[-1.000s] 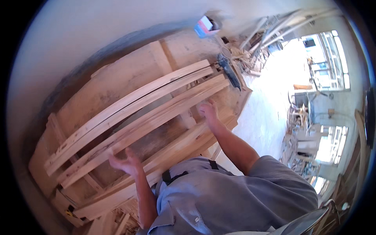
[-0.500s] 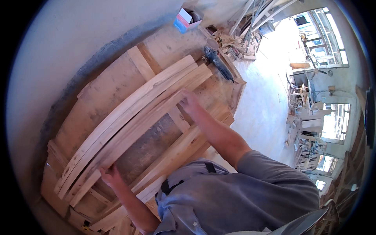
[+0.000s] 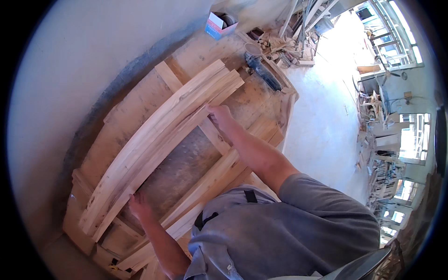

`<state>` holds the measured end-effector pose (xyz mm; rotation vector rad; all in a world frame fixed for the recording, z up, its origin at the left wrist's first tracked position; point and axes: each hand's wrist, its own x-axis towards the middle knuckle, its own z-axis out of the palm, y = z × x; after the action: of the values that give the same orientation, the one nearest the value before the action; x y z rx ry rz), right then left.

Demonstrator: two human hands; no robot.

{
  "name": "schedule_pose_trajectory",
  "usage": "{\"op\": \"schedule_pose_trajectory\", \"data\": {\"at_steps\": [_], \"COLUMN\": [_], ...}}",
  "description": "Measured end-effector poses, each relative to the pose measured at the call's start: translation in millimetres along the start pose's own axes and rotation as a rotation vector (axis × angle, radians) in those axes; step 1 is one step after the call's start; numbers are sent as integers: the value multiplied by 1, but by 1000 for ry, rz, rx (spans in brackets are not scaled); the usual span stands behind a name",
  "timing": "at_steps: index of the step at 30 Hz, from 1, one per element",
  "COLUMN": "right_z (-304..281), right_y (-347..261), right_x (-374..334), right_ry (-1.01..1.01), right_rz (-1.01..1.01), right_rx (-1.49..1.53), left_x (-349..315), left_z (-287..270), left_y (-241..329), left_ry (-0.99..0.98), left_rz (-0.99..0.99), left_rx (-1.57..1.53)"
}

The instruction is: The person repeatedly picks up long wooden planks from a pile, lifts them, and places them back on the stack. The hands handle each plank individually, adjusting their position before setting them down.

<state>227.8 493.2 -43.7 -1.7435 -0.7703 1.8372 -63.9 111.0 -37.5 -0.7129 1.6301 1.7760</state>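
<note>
Several long pale wooden boards point(image 3: 154, 130) lie side by side across crosspieces on the workbench, their edges close together. My right hand point(image 3: 219, 115) is closed on the near edge of the nearest board point(image 3: 173, 140), towards its far right end. Lower down the same edge, my left hand point(image 3: 140, 204) has its fingers curled against that board; some fingertips are hidden by the wood. Both arms reach out from my body across the bench's near timbers.
More long timbers point(image 3: 219, 175) run along the bench's near side, by my waist. A dark power tool point(image 3: 263, 72) lies near the far right corner. Behind it are a box point(image 3: 220, 29) and a heap of wood scraps point(image 3: 280, 49). A wall point(image 3: 93, 70) rises on the left.
The nearest board has moved away from me against the others, and the dark gap between them has closed. Both hands have stayed at its edge.
</note>
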Motion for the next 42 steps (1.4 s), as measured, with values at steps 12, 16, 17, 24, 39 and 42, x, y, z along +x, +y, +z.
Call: {"op": "schedule_pose_trajectory", "data": {"at_steps": [12, 16, 17, 24, 39, 42], "right_z": [-143, -211, -218, -254, -206, -217], "right_y": [32, 48, 49, 78, 257, 262], "right_x": [-112, -116, -125, -173, -354, -358], "right_ry": [375, 493, 526, 614, -473, -403], "right_rz": [-935, -921, -956, -839, -561, -579], "right_rx": [-771, -712, -749, -526, -1374, -1310], "left_x": [-169, -187, -187, -175, -190, -185], "left_z": [-82, -85, -88, -90, -106, -118], "left_y": [-95, -110, -110, -100, -104, -102], "left_ry": [-241, -340, -345, -440, -509, -547], "left_rz": [992, 1075, 1046, 1023, 1221, 1295], "left_rx": [1470, 1648, 1641, 1697, 1600, 1408]}}
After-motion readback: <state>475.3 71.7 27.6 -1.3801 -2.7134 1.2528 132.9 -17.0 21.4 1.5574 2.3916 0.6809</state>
